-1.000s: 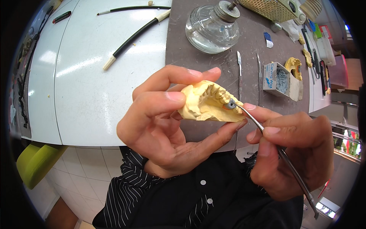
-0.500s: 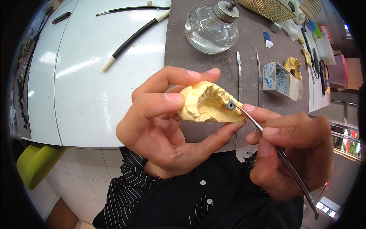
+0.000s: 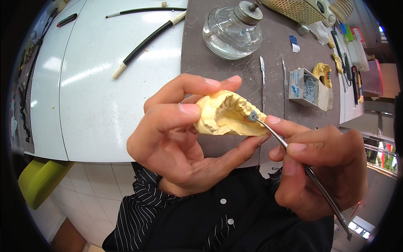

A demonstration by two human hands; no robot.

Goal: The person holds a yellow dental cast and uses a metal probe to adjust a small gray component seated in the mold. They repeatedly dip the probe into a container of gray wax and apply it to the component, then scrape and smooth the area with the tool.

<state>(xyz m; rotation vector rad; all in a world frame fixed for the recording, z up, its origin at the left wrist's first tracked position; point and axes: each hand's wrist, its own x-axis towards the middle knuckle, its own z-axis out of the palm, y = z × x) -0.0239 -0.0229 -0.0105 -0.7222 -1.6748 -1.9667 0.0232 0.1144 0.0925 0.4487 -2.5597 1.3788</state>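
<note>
At center frame, the left hand grips a dental cast by its edges while the right hand, right of center, pinches a metal tool, its tip at the grey piece on the tooth row. The piece sits in place; work on it appears unfinished, the remainder unclear.

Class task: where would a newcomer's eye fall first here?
Probably on the yellow dental model held mid-picture in the left hand's grip, with a grey piece along its teeth. Then the metal tool in the right hand's grip, its tip at that piece. Beyond, at the top, stands a clear glass bottle.
</note>
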